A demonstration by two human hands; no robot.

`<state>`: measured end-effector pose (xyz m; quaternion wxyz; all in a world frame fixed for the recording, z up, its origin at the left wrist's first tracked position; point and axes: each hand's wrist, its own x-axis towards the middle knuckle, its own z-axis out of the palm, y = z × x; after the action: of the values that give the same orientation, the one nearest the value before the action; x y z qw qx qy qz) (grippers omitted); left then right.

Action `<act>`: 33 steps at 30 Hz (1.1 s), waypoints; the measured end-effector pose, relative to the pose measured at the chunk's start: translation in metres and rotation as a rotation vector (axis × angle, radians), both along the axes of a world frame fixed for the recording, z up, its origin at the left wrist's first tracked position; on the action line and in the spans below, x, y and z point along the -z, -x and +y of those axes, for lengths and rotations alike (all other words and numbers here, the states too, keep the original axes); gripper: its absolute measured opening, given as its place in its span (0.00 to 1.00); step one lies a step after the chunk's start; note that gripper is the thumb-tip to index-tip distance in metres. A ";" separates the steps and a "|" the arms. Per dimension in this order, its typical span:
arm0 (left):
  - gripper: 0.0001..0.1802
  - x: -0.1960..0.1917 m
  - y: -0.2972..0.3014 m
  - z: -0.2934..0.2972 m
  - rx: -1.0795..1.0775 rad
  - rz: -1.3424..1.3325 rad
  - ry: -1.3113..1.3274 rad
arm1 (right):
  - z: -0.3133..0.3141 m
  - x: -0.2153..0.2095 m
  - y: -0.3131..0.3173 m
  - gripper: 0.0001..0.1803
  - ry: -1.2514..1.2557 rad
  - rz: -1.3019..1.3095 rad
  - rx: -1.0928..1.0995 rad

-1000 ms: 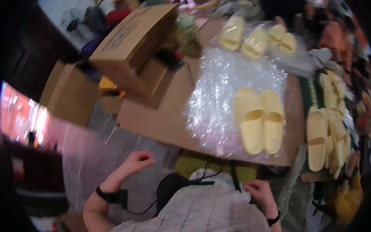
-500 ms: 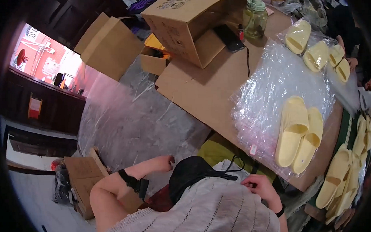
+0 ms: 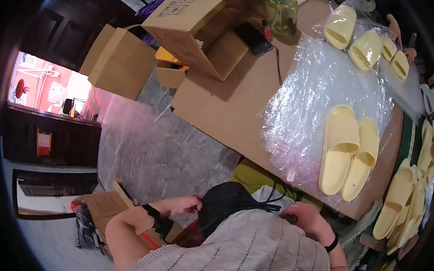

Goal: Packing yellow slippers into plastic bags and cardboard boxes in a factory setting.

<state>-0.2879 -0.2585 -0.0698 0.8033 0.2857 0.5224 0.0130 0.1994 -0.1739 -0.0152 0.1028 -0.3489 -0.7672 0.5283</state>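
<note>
Curled left grip [image 3: 188, 204] at black fabric [image 3: 224, 202], right grip [image 3: 306, 216] at shirt [image 3: 244, 235]; could not tell whether grasping. Showed slippers [image 3: 342, 136] on film [image 3: 293, 118] over table [image 3: 225, 106], above grey floor [image 3: 174, 151].

Nothing legible; dark print [image 3: 180, 4] on open cardboard box [image 3: 173, 39] seemingly too small.

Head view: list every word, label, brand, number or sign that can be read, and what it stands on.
None can be read.
Open cardboard box: dark printing, too blurred.
Lower-left carton: faint printing, too blurred.
Sign on dark panel: too small.
Tag on clear plastic: too small.
Small mark on slipper: unreadable.
</note>
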 end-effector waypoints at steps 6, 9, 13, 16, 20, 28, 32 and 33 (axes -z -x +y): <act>0.32 -0.027 -0.033 0.072 -0.036 0.354 0.304 | -0.021 0.002 -0.016 0.08 0.186 -0.088 0.132; 0.32 -0.034 -0.041 0.107 0.117 0.341 0.222 | -0.035 0.010 -0.025 0.08 0.374 -0.103 0.235; 0.32 -0.015 -0.035 0.124 0.438 0.384 0.286 | -0.032 0.023 -0.007 0.08 0.281 -0.004 0.281; 0.30 -0.006 -0.029 0.141 0.619 0.283 0.296 | -0.035 0.038 -0.002 0.09 0.246 0.121 0.306; 0.26 -0.001 -0.031 0.174 0.878 0.357 -0.027 | -0.044 0.033 -0.002 0.13 0.452 0.166 0.360; 0.16 -0.166 -0.175 0.242 0.926 0.035 -0.679 | -0.042 -0.020 -0.010 0.11 0.093 0.166 0.548; 0.15 -0.162 -0.220 0.237 0.804 -0.121 -1.437 | -0.030 -0.066 -0.024 0.07 -0.048 0.215 0.906; 0.17 -0.160 -0.235 0.238 0.901 -0.010 -1.543 | -0.023 -0.069 -0.029 0.07 -0.163 0.131 1.002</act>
<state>-0.0526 -0.0201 0.0901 0.3188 0.9247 0.2029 0.0453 0.2286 -0.1968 0.0543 0.4184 -0.6308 -0.5363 0.3733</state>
